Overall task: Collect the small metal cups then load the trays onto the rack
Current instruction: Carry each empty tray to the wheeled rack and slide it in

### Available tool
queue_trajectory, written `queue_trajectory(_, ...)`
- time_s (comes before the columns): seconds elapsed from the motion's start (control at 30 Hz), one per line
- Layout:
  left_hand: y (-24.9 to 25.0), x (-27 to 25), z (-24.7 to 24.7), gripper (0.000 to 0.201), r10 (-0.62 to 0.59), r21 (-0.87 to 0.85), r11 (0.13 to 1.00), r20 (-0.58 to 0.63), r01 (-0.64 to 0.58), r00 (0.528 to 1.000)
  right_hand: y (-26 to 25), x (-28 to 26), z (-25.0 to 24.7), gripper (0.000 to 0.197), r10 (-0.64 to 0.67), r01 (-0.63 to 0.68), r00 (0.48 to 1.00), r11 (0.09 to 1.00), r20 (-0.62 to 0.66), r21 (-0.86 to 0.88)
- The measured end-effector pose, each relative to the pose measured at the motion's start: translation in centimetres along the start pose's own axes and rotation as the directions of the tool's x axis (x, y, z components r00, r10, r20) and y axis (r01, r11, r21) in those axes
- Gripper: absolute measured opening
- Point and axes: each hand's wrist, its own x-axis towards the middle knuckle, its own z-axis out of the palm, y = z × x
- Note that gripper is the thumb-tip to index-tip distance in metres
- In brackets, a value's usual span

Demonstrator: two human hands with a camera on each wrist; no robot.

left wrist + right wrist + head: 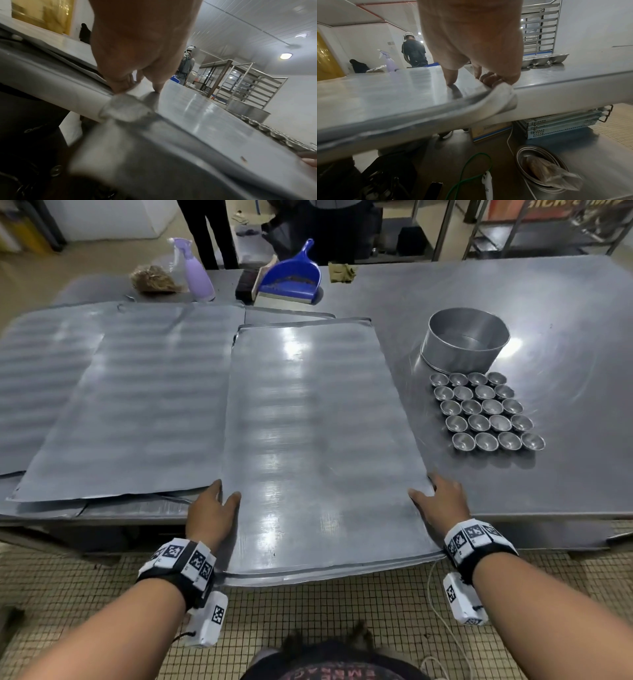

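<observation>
A flat metal tray (pixel 318 440) lies lengthwise on the steel table, its near end hanging over the table's front edge. My left hand (pixel 212 508) grips its left edge near the front, thumb on top and fingers curled under (pixel 123 83). My right hand (pixel 442 501) grips the right edge the same way (pixel 496 79). Several small metal cups (pixel 486 412) stand in tight rows on the table right of the tray, also seen in the right wrist view (pixel 541 60). A tall metal rack (pixel 254 86) stands beyond the table.
More flat trays (pixel 130 405) overlap on the table's left half. A round metal tin (pixel 466 340) stands behind the cups. A blue dustpan (pixel 291 275), a purple spray bottle (pixel 197 272) and a brush lie at the far edge. People stand beyond the table. Crates (pixel 559 124) sit on the lower shelf.
</observation>
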Motion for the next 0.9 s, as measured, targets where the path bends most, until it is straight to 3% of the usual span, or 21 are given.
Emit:
queue_trajectory(0.13, -1.0, -0.1, -0.7, 0.066, 0.018, -0.049, 0.999, 0.009, -0.017, 1.000, 0.0, -1.5, 0.4, 0.065, 0.061, -0.061, 0.998, 0.998, -0.026, -0.003)
queue_trajectory(0.33, -3.0, -1.7, -0.1, 0.051, 0.009, -0.336, 0.942, -0.013, -0.013, 1.000, -0.2, -4.5, 1.0, 0.061, 0.096, -0.093, 0.995, 0.994, -0.042, 0.059)
queue_trajectory(0.47, -4.3, -2.1, 0.3, 0.041, -0.059, -0.445, 0.894, 0.013, 0.059, 0.998, 0.0, -6.8, 1.2, 0.060, 0.166, -0.151, 0.986, 0.955, -0.036, 0.254)
queue_trajectory(0.63, -6.0, -2.4, 0.2, 0.036, -0.112, -0.582, 0.797, 0.120, 0.161, 0.986, 1.1, -8.8, 0.8, 0.060, 0.187, -0.209, 0.978, 0.885, 0.093, 0.416)
queue_trajectory(0.7, -6.7, -2.9, 0.1, 0.041, -0.096, -0.621, 0.764, 0.159, 0.175, 0.983, 1.4, -9.3, 0.0, 0.055, 0.162, -0.225, 0.972, 0.860, 0.172, 0.459)
queue_trajectory(0.8, -7.6, -4.4, 0.3, 0.038, -0.073, -0.580, 0.794, 0.206, 0.182, 0.976, 1.8, -9.8, -0.9, 0.047, 0.067, -0.188, 0.966, 0.844, 0.249, 0.502)
queue_trajectory(0.9, -7.1, -6.5, 0.4, 0.035, -0.077, -0.539, 0.831, 0.136, 0.138, 0.988, 2.7, -9.7, -0.9, 0.040, -0.010, -0.104, 0.974, 0.868, 0.226, 0.486)
